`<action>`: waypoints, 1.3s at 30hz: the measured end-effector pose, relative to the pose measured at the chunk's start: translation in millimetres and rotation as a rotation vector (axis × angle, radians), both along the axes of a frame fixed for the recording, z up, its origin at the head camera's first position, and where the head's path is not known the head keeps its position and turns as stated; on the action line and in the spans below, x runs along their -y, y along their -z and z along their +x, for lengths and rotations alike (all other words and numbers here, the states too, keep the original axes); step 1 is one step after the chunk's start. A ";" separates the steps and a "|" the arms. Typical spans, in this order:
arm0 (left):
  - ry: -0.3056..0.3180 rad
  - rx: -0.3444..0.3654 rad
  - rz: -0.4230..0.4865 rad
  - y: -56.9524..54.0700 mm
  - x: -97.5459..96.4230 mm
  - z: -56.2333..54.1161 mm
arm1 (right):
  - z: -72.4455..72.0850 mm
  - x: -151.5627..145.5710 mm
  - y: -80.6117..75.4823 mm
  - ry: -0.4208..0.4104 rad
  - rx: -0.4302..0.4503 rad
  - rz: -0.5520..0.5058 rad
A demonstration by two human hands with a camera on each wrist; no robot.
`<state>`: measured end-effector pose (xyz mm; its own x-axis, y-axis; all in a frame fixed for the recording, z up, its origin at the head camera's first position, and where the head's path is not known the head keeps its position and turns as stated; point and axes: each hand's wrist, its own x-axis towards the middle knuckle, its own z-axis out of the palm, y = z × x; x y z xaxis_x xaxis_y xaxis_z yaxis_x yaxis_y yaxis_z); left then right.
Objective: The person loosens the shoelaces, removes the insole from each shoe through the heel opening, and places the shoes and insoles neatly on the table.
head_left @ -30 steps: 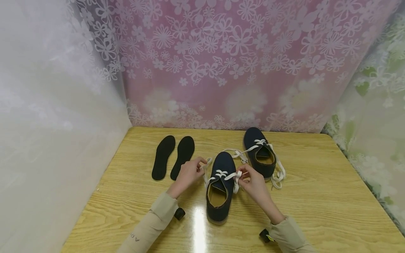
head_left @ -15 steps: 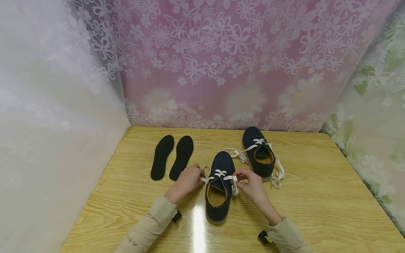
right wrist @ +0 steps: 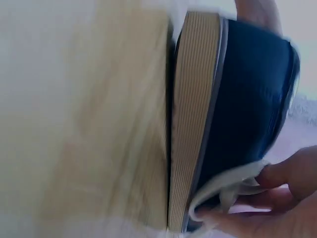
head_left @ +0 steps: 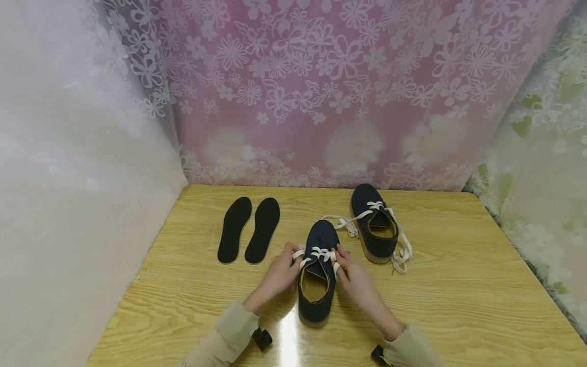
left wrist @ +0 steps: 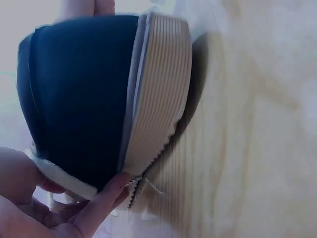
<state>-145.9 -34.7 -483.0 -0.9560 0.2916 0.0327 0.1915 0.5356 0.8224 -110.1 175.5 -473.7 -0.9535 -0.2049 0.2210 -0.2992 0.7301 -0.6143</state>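
Observation:
A dark navy canvas shoe [head_left: 322, 234] stands on the table, toe away from me and heel towards me, its white shoelace [head_left: 319, 252] threaded at the front. My left hand [head_left: 281, 273] is at its left side, the fingers curled on that end of the lace [left wrist: 67, 179]; one fingertip reaches the ribbed sole [left wrist: 161, 84] in the left wrist view. At the right side, my right hand [head_left: 359, 285] pinches the other lace end [right wrist: 228, 181], which loops over the fingers against the shoe's side.
A second navy shoe [head_left: 364, 196] with loose white laces [head_left: 403, 255] stands behind, to the right. Two black insoles [head_left: 235, 229] lie at the back left of the wooden table [head_left: 458, 285]. Floral curtains [head_left: 293, 102] hang around the table.
Both hands have moved in from the sides to the shoe, bringing the lace ends close against it. The left hand has also come down from higher up. The shoe has stayed in place.

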 end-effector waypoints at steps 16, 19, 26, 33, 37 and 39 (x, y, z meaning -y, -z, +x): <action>0.088 0.171 0.131 4.5 0.5 30.4 | 17.2 19.4 8.1 -0.011 0.326 -0.280; 0.036 0.125 0.099 5.4 -4.2 33.7 | 17.5 20.7 8.9 0.014 0.328 -0.288; -0.050 0.054 0.084 -10.5 -9.6 43.1 | 16.1 26.1 0.2 0.029 0.318 -0.336; -0.069 -0.007 0.096 -30.8 -17.3 32.1 | 7.1 20.2 -21.1 0.022 0.296 -0.390; -0.059 -0.012 0.081 -40.5 -26.3 24.3 | 3.8 11.6 -31.3 0.035 0.326 -0.441; -0.049 -0.013 0.083 -45.5 -31.9 20.6 | 2.4 6.5 -36.5 0.046 0.327 -0.474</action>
<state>-125.4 -2.8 -437.5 -0.9683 0.2404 0.0676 0.1779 0.4743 0.8622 -107.7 169.0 -437.2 -0.9932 -0.1123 -0.0290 -0.0134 0.3599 -0.9329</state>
